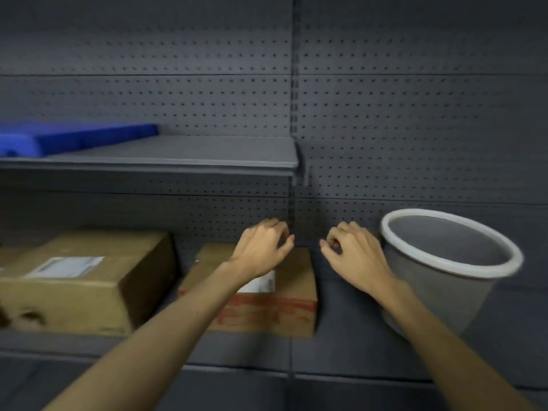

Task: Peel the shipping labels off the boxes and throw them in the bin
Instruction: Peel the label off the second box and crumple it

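Observation:
Two cardboard boxes stand on a dark shelf. The bigger box (83,280) at the left carries a white shipping label (63,266) on its top. A flatter box (296,292) with red print lies in the middle; its white label (261,284) is partly hidden under my left wrist. My left hand (262,246) hovers over that box's far edge, fingers loosely curled, holding nothing. My right hand (353,252) hangs just right of the box with fingers curled, nothing visible in it. A grey bin (444,262) with a white rim stands at the right, beside my right hand.
A dark pegboard wall (415,129) backs the shelving. An upper shelf (178,155) juts out above the left box, with a blue flat object (68,137) on it. The lower shelf's front edge (237,366) runs across below my forearms.

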